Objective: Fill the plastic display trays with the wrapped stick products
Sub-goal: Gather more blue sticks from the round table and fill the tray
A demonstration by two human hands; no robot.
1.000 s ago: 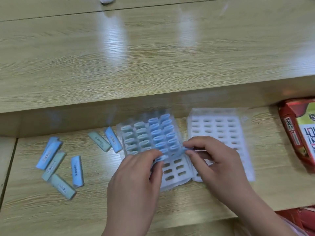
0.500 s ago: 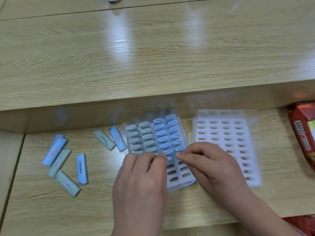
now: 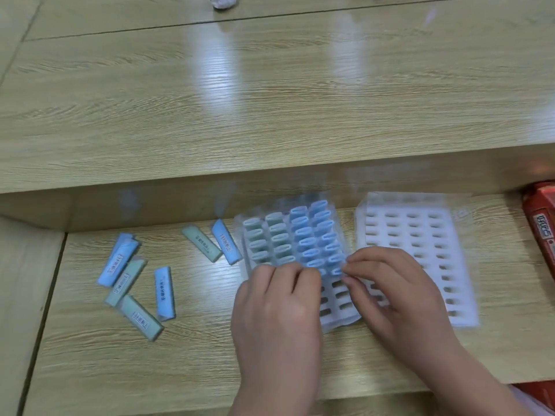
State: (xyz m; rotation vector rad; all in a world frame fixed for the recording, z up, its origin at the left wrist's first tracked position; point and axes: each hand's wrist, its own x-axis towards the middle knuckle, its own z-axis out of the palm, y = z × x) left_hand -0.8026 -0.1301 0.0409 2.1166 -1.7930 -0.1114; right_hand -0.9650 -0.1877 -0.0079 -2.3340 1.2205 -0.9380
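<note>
A person's hands work over the near half of a half-filled tray [image 3: 338, 318] on a wooden desk [image 3: 195, 370]. Wrapped sticks [image 3: 303, 232], pale green in its left columns and blue in its right, stand upright in the tray's far rows. The near rows visible between the hands are bare slots. The right hand [image 3: 402, 295] comes in from the tray's right and appears to pinch one blue stick [image 3: 337, 270] between thumb and forefinger at the edge of the filled rows. The left hand [image 3: 279, 307] rests knuckles-up on the tray with its fingers curled; whether it grips anything cannot be told. Just right of the tray lies a second tray [image 3: 420, 250], every visible slot unfilled. To the left, loose sticks [image 3: 163, 291] lie scattered, too few, by the look of it, to finish both. A red package [image 3: 540, 223] sits far right. Roughly a third of the job looks done.
</note>
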